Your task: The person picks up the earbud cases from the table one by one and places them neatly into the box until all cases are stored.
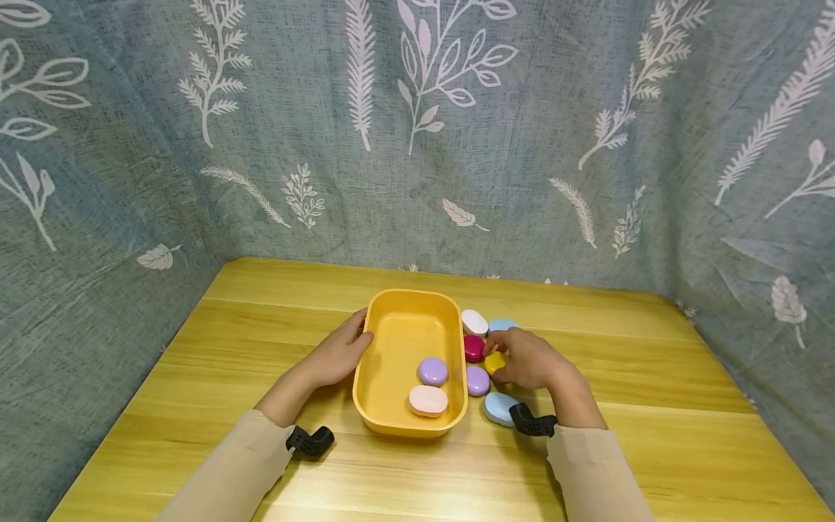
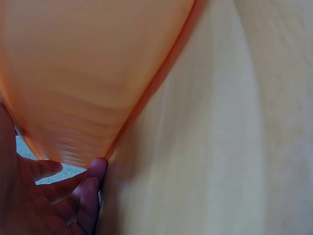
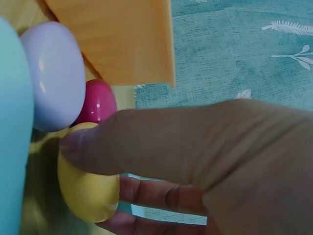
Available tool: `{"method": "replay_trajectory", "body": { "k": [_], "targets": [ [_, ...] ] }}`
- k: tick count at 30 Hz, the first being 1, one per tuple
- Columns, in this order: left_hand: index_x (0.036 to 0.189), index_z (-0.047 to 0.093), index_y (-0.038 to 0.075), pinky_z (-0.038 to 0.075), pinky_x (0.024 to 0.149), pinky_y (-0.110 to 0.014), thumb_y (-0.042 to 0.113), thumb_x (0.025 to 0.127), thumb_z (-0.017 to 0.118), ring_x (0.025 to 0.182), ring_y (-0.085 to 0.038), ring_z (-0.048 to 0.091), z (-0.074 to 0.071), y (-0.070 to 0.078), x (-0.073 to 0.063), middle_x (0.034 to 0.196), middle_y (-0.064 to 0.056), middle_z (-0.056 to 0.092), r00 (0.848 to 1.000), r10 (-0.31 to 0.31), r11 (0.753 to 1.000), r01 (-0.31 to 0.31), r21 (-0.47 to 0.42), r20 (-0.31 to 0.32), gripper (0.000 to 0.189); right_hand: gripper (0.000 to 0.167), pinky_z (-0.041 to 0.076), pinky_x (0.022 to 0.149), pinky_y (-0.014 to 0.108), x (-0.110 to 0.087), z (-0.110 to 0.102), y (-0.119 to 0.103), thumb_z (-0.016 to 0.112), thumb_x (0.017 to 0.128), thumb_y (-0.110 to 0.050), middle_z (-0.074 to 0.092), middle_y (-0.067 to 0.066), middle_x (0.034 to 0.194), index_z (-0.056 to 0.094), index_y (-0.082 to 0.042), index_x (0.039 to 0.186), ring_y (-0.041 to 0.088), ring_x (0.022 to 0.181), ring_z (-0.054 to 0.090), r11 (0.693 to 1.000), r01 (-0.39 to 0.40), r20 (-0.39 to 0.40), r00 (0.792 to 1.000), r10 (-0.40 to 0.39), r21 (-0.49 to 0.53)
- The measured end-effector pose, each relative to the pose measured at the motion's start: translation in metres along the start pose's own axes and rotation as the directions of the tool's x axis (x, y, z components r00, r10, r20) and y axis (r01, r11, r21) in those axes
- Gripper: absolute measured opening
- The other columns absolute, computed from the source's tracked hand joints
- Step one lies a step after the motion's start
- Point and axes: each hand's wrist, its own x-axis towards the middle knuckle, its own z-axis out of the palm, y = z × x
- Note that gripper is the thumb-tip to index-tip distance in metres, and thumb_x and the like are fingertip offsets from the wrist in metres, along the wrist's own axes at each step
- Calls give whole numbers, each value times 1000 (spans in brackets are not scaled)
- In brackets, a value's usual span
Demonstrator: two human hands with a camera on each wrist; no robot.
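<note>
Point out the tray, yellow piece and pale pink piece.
Tray [image 1: 399, 344]: head view, bare inner floor.
Yellow piece [image 3: 90, 196]: right wrist view, face below the thumb.
Pale pink piece [image 1: 428, 399]: head view, middle of its top.

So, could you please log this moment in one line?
Left hand: holds yellow rectangular plastic tub | Right hand: pinches yellow rounded piece | In tub: round lilac piece, oval pink piece

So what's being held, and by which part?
Right grip: yellow piece, by its sides. Left grip: orange-yellow container, by its left rim.
</note>
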Motion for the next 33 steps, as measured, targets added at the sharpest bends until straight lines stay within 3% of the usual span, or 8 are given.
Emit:
{"method": "replay_trajectory", "body": {
  "k": [12, 25, 33],
  "targets": [
    [167, 18, 15, 36, 121, -56, 32, 113, 36, 149, -33, 42, -1, 0, 0, 163, -15, 39, 1000, 0, 1000, 0, -2, 4, 59, 29, 52, 100, 55, -6, -8, -8, 81, 86, -11, 72, 10, 115, 74, -15, 114, 34, 112, 63, 996, 84, -66, 994, -84, -6],
    [167, 19, 14, 37, 120, -55, 31, 113, 36, 147, -33, 44, -1, 0, 0, 163, -15, 38, 1000, 7, 1000, -7, -8, 12, 59, 34, 52, 86, 45, -17, -15, -18, 81, 88, -20, 64, 12, 111, 70, -16, 119, 27, 100, 60, 995, 94, -143, 985, -95, -18],
    [167, 18, 13, 37, 120, -55, 30, 113, 35, 146, -33, 45, -2, 1, -1, 163, -15, 39, 1000, 6, 1000, -5, -22, 16, 59, 31, 51, 85, 42, -21, -15, -23, 79, 89, -20, 65, 10, 110, 70, -18, 119, 28, 101, 61, 993, 121, -184, 976, -121, -10]
  ]
}}
